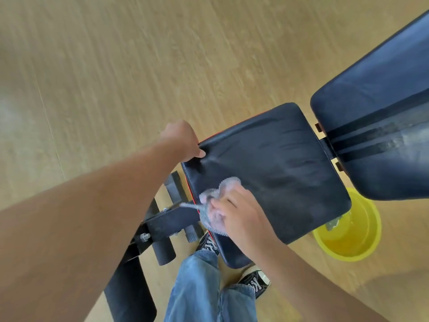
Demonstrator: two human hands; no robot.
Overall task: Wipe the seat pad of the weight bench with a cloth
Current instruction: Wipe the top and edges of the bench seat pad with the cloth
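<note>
The black seat pad [274,168] of the weight bench lies in the middle of the view, with faint wet streaks across it. My left hand [180,140] grips the pad's far left corner, thumb on top. My right hand [239,214] presses a crumpled grey cloth [214,205] onto the pad's near left edge; part of the cloth sticks out past my fingers.
The bench's black back pad [380,126] rises at the right. A yellow bucket [352,228] stands on the wooden floor under the pad's right edge. The black frame and foam rollers [162,228] sit at the lower left, near my jeans and sneakers [209,245].
</note>
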